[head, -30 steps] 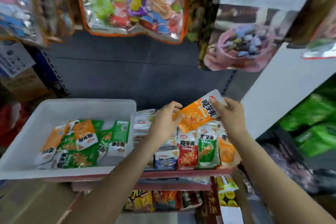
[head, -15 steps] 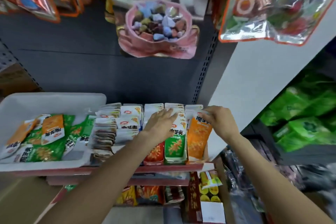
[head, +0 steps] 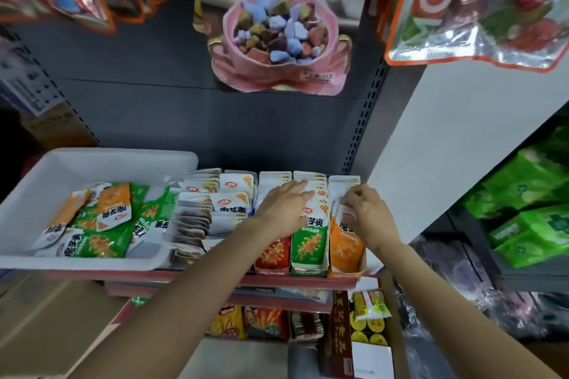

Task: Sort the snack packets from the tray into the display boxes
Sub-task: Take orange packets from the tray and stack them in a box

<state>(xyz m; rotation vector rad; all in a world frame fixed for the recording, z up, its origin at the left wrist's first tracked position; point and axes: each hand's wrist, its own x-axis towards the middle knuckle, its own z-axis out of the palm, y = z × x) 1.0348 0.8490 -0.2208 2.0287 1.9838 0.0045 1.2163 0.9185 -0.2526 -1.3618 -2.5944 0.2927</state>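
Orange packet [head: 345,240] under right grip [head: 366,212], in box.

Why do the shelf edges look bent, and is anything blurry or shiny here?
Head view: the wide-angle lens bows the perforated upright and white panel; hanging foil bags catch glare; the edges are soft, while packets by the hands stay fairly readable.

The big shiny hanging bag with the orange edge [head: 480,6] is showing the white letters "SO". The white packet tops in the middle display box [head: 237,186] are showing "20%" in yellow corners. Other packets are carrying Chinese words, too blurry to read for sure.
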